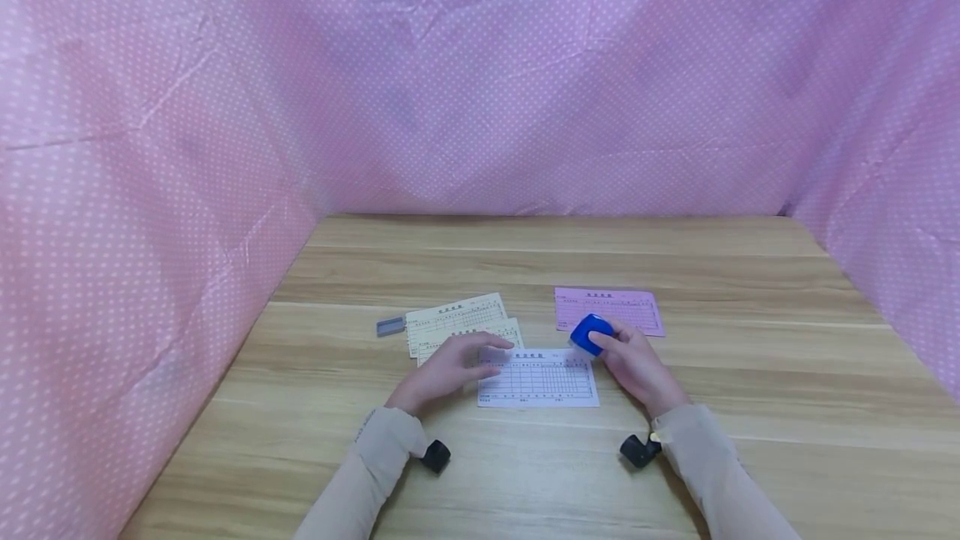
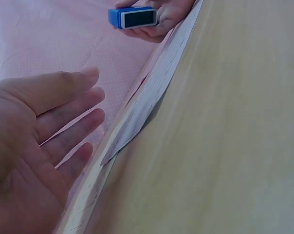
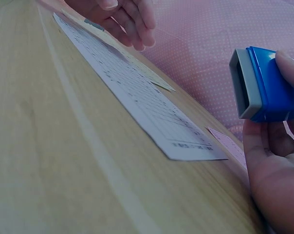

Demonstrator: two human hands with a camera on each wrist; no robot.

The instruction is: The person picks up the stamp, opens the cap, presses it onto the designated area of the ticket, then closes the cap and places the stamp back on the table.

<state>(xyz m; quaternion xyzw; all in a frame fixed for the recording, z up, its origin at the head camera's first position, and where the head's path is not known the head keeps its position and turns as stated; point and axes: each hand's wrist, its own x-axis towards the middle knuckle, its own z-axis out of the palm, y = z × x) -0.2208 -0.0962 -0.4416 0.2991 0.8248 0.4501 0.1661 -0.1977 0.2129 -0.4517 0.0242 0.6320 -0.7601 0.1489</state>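
Note:
My right hand point(image 1: 637, 365) grips a blue stamp point(image 1: 591, 333) with a pale rim, thumb on one side and fingers on the other. In the right wrist view the stamp point(image 3: 268, 87) is held above the table, its dark face turned sideways. A white printed form point(image 1: 536, 386) lies below, its upper right corner near the stamp in the head view. Over the form's left side hovers my left hand point(image 1: 453, 365), fingers extended and thumb apart, with nothing in it. The left wrist view shows that hand point(image 2: 45, 122) beside the paper's edge.
Two overlapping cream forms point(image 1: 453, 319) lie behind the left hand, with a small grey rectangular piece point(image 1: 391, 327) at their left. A pink form point(image 1: 611, 309) lies behind the right hand. Pink dotted cloth point(image 1: 555, 107) hangs around the wooden table point(image 1: 787, 373).

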